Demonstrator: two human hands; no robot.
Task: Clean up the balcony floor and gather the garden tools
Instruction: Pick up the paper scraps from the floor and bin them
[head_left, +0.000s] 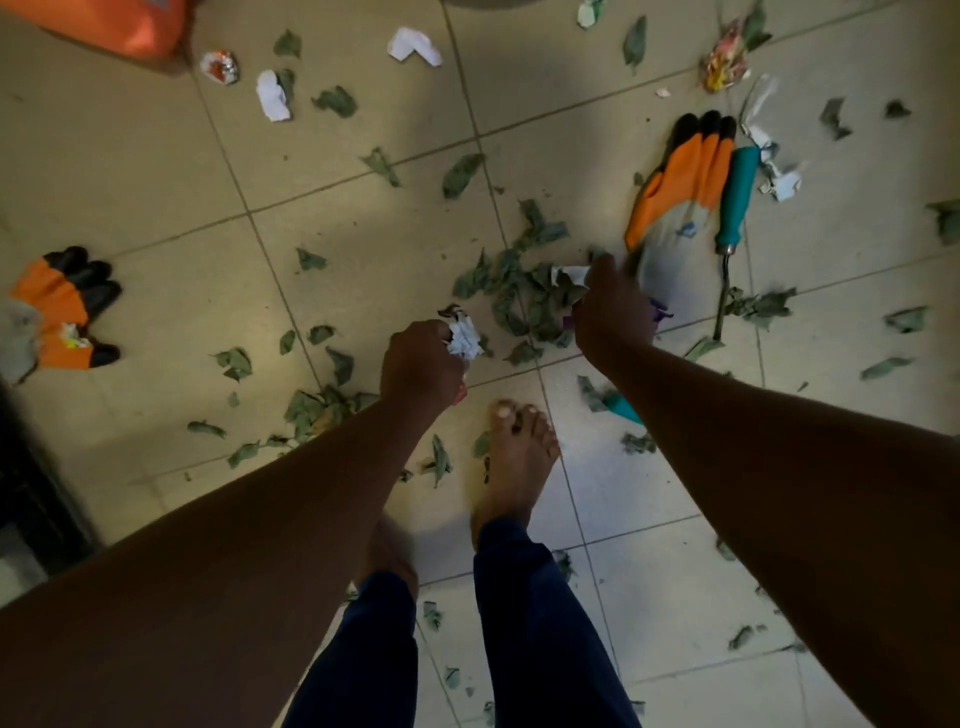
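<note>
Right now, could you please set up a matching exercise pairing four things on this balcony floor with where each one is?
Things:
1. crumpled white paper
2. teal-handled tool
3. lone orange glove
4. colourful wrapper

Places:
A. far left of the floor, away from the tools
B. top right, beyond the fingertips of the glove that lies by the tool
C. gripped in the left hand
D. lying alongside the other orange glove, on its right

Pairs: 1-C, 2-D, 3-A, 4-B

orange gloves (675, 192), teal-handled tool (732, 208), scattered leaves (519, 291)
</note>
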